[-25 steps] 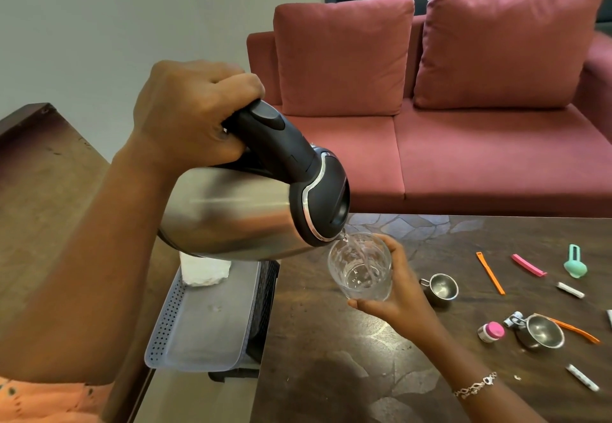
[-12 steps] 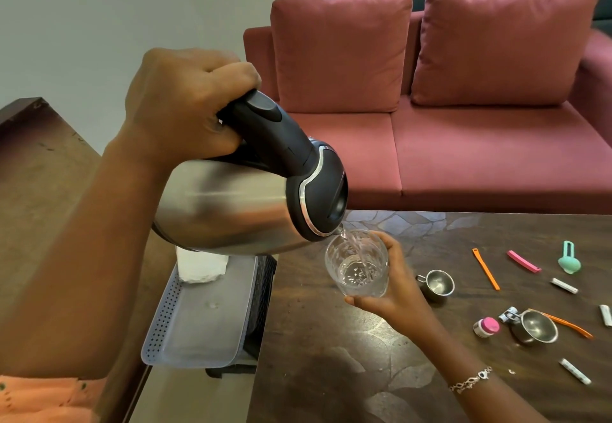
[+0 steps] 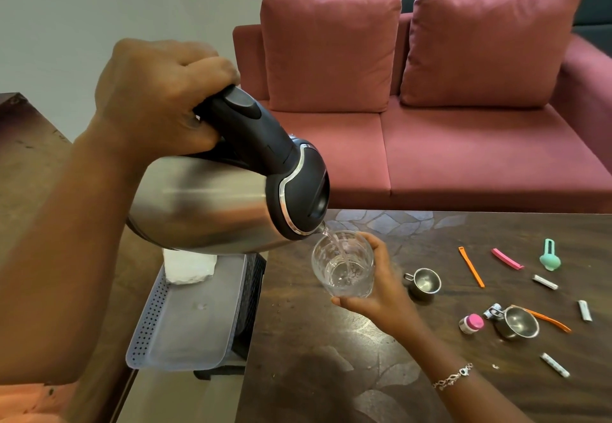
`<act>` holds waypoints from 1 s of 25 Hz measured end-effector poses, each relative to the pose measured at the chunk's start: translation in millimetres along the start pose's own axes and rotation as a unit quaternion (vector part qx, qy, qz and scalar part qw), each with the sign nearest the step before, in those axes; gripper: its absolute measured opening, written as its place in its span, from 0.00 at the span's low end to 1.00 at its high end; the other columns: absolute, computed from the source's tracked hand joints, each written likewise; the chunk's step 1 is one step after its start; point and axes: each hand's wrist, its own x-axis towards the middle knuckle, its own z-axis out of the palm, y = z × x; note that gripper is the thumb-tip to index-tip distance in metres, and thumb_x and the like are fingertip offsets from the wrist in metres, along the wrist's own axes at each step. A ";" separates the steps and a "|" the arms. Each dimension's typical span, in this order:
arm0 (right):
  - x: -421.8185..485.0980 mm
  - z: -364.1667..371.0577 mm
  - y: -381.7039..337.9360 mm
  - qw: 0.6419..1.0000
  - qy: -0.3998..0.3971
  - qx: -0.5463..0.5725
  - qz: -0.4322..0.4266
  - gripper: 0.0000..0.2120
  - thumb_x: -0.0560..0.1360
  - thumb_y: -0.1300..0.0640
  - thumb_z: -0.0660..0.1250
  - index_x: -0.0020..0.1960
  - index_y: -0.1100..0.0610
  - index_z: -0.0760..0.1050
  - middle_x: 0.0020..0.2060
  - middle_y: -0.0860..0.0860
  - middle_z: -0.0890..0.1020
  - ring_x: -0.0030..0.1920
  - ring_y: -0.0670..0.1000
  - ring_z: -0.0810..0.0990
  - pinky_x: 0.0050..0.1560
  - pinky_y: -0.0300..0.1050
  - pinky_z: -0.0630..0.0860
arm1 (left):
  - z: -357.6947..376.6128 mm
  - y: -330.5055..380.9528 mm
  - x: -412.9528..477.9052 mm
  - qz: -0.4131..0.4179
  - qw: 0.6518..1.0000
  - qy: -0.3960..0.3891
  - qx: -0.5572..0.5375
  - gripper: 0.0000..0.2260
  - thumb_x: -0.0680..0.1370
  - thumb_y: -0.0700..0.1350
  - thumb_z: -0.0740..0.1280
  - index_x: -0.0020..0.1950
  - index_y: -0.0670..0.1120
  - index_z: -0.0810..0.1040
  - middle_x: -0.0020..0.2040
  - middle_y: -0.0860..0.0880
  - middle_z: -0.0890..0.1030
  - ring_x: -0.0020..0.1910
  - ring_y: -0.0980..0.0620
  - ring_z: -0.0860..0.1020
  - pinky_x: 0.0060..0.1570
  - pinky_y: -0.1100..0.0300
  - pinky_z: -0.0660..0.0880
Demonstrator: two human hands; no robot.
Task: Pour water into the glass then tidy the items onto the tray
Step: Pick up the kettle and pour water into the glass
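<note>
My left hand (image 3: 159, 98) grips the black handle of a steel kettle (image 3: 205, 204), which is tipped over with its spout down to the right. A thin stream of water runs from the spout into a clear glass (image 3: 342, 265). My right hand (image 3: 381, 287) holds that glass from the right, lifted a little above the dark table (image 3: 331, 373). The glass is partly filled. A translucent perforated tray (image 3: 185, 326) lies left of the table, under the kettle, with a white folded cloth (image 3: 188, 267) at its far end.
Small items lie scattered on the table's right side: two steel cups (image 3: 425, 283) (image 3: 516, 323), orange sticks (image 3: 471, 267), a pink clip (image 3: 506, 258), a teal clip (image 3: 549, 255), a pink-capped pot (image 3: 471, 323), white sticks (image 3: 554, 364). A red sofa (image 3: 430, 144) stands behind.
The kettle stays tipped and water keeps running; the level in the glass has risen a little. Both hands hold about the same place.
</note>
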 end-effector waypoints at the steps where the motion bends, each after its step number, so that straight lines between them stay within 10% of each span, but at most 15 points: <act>1: -0.1 0.0 -0.2 1.000 0.001 -0.002 -0.001 0.43 0.60 0.57 0.79 0.63 0.40 0.55 0.61 0.47 0.69 0.63 0.48 0.69 0.64 0.42 0.69 | 1.1 -0.8 -0.3 0.003 1.000 0.002 -0.001 0.13 0.60 0.34 0.72 0.40 0.44 0.73 0.29 0.42 0.76 0.25 0.42 0.72 0.27 0.56 0.71; 15: -1.6 5.8 1.5 1.000 0.003 -0.012 -0.006 0.43 0.60 0.56 0.78 0.61 0.35 0.54 0.60 0.42 0.68 0.62 0.44 0.69 0.58 0.31 0.68 | 8.7 -16.8 -3.5 0.000 1.000 0.007 -0.008 0.14 0.62 0.38 0.72 0.44 0.48 0.73 0.32 0.45 0.77 0.27 0.43 0.73 0.27 0.55 0.72; 25: -3.7 7.3 1.8 1.000 -0.002 -0.001 0.003 0.44 0.60 0.56 0.79 0.65 0.44 0.55 0.62 0.48 0.70 0.63 0.48 0.70 0.65 0.47 0.70 | 4.9 -19.6 -2.7 -0.010 1.000 0.003 -0.013 0.16 0.62 0.37 0.73 0.44 0.49 0.73 0.32 0.45 0.78 0.27 0.43 0.73 0.28 0.55 0.72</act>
